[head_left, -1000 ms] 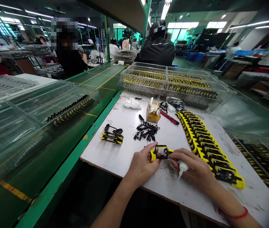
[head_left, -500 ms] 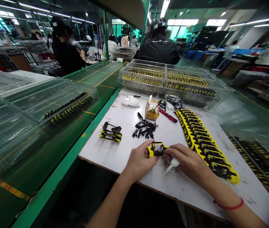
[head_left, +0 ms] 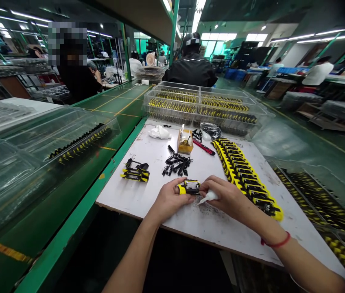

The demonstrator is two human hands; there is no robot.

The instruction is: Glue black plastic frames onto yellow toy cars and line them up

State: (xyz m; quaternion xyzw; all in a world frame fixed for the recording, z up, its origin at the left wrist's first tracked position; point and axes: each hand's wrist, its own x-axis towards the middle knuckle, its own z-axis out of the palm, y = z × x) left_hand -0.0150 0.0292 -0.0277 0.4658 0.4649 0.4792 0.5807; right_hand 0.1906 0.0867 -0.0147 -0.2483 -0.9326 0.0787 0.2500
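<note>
Head view only. L hand (head_left: 168, 199) is closed firmly on a yellow-and-black plastic frame (head_left: 189, 187), fingers wrapped around its near end, held just above the white work board (head_left: 136, 201). R hand (head_left: 224, 195) is also closed, pinching a white squeeze bottle (head_left: 209, 197) w/ its fingertips right at the frame's R edge. Main change vs. the prior shot: the bottle now lies flatter and lower, nozzle pointing L under the frame, and both hands sit closer together.

Around the frame: a long row of yellow-black assemblies (head_left: 242, 175) just to its R, loose black parts (head_left: 177, 165) ahead, a small stack of assembled pieces (head_left: 135, 171) ahead L. Further ahead: an amber box (head_left: 185, 142), a red utility knife (head_left: 204, 147), white tissue (head_left: 159, 132). Beyond these, clear plastic trays (head_left: 199, 106) of parts, and a co-worker in a dark jacket (head_left: 191, 69).
</note>
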